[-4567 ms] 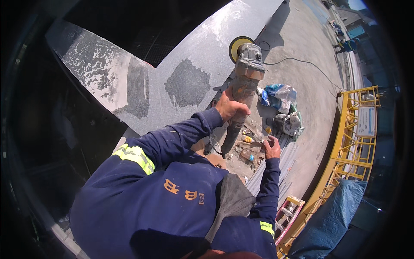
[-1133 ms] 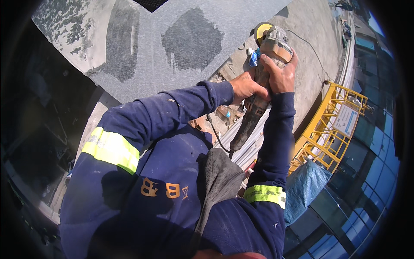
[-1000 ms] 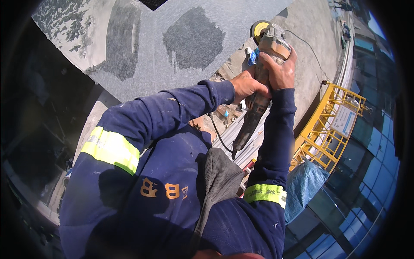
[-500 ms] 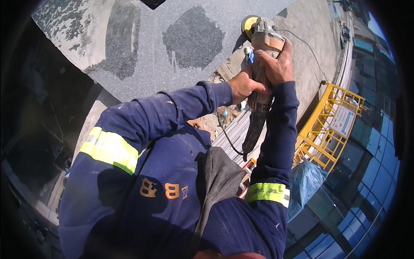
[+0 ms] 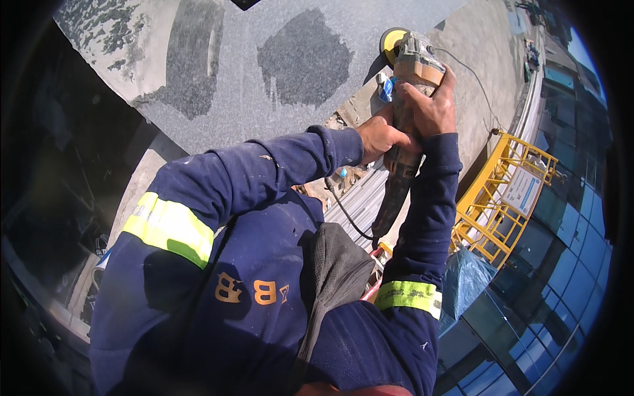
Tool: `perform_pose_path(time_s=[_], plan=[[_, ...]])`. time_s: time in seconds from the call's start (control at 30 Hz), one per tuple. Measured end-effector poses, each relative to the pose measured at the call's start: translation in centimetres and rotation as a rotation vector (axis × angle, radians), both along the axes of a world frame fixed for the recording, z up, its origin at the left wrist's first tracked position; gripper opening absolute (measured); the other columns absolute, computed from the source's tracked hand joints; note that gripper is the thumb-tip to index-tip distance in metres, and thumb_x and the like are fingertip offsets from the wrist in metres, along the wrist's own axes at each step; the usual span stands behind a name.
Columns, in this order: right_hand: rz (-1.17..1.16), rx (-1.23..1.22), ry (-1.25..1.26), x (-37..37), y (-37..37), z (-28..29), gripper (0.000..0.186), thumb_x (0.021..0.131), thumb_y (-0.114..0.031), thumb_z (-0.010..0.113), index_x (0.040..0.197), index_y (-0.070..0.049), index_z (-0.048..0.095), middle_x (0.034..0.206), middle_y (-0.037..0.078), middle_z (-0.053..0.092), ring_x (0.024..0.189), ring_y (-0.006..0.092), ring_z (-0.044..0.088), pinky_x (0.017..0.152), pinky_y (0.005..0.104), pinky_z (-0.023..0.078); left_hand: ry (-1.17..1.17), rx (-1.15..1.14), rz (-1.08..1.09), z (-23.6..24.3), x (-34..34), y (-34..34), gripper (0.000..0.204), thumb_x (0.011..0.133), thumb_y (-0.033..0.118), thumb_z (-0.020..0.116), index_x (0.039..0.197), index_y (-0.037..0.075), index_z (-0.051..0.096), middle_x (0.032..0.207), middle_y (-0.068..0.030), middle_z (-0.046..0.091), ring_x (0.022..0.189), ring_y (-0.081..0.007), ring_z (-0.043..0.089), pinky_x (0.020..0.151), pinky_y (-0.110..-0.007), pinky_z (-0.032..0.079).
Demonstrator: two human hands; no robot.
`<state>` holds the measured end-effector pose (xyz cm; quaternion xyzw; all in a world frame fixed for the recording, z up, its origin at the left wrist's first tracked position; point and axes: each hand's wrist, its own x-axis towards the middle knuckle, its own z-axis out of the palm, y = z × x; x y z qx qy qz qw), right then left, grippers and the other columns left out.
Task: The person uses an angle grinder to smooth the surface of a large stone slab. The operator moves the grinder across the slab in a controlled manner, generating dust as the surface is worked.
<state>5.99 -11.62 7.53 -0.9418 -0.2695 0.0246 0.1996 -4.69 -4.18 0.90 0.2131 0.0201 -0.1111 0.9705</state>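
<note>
An angle grinder (image 5: 420,71) with a dusty metal head and a dark, orange-collared body is gripped in both of my hands. Its yellow disc (image 5: 394,41) sits at the far end, over the right edge of a grey stone slab (image 5: 231,125); contact cannot be made out. My left hand (image 5: 383,137) wraps the middle of the body, thumb across it. Closer to the head, my right hand (image 5: 434,109) is closed round the body from the right. A black power cord (image 5: 345,212) runs off the grinder's near end. Darker patches mark the slab's surface.
Yellow metal framework (image 5: 505,191) stands on the right, with blue sheeting (image 5: 467,280) at its near end. Long pale bars (image 5: 356,208) and rubble lie below the grinder. A thin cable (image 5: 477,78) crosses the concrete. Glass panels line the far right.
The grinder and both hands have shifted slightly to the right and nearer in the picture. The slab has shifted right too. My grip looks the same.
</note>
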Motion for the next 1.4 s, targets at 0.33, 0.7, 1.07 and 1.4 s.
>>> perform_pose_path(time_s=[0.33, 0.7, 1.07, 1.4], plan=[[-0.052, -0.088, 0.006, 1.8, 1.9, 0.1, 0.085, 0.07, -0.038, 0.079, 0.135, -0.002, 0.037, 0.117, 0.026, 0.06, 0.106, 0.0398, 0.063, 0.091, 0.0421, 0.051, -0.027, -0.12, -0.013, -0.6, 1.9, 1.2, 0.05, 0.081, -0.006, 0.06, 0.129, -0.001, 0.047, 0.115, -0.0152, 0.063, 0.105, -0.0255, 0.065, 0.093, -0.041, 0.054], [-0.056, -0.065, 0.04, 2.3, 0.8, -0.4, 0.091, 0.068, -0.042, 0.079, 0.137, -0.003, 0.034, 0.114, 0.026, 0.064, 0.106, 0.0416, 0.064, 0.091, 0.0432, 0.052, -0.018, -0.046, -0.034, -1.0, 2.3, 1.2, 0.049, 0.079, -0.006, 0.062, 0.126, -0.002, 0.049, 0.112, -0.0152, 0.064, 0.103, -0.0256, 0.066, 0.092, -0.039, 0.054], [-0.294, 0.187, 0.044, -1.0, -1.1, 0.2, 0.101, 0.071, -0.04, 0.082, 0.143, 0.002, 0.026, 0.129, 0.025, 0.051, 0.116, 0.0352, 0.057, 0.098, 0.0399, 0.047, -0.163, 0.292, -0.051, -1.9, 2.3, 0.4, 0.072, 0.073, -0.005, 0.071, 0.134, 0.003, 0.034, 0.123, -0.0154, 0.057, 0.114, -0.0252, 0.058, 0.098, -0.037, 0.049], [-0.401, 0.584, 0.202, -4.7, -4.5, 0.1, 0.083, 0.072, -0.035, 0.085, 0.132, 0.0, 0.04, 0.119, 0.014, 0.057, 0.105, 0.0239, 0.057, 0.091, 0.0344, 0.047, -0.319, 0.478, -0.099, -2.6, 0.9, -1.1, 0.088, 0.067, -0.001, 0.077, 0.136, 0.005, 0.023, 0.122, -0.0142, 0.053, 0.115, -0.0215, 0.054, 0.099, -0.036, 0.046]])
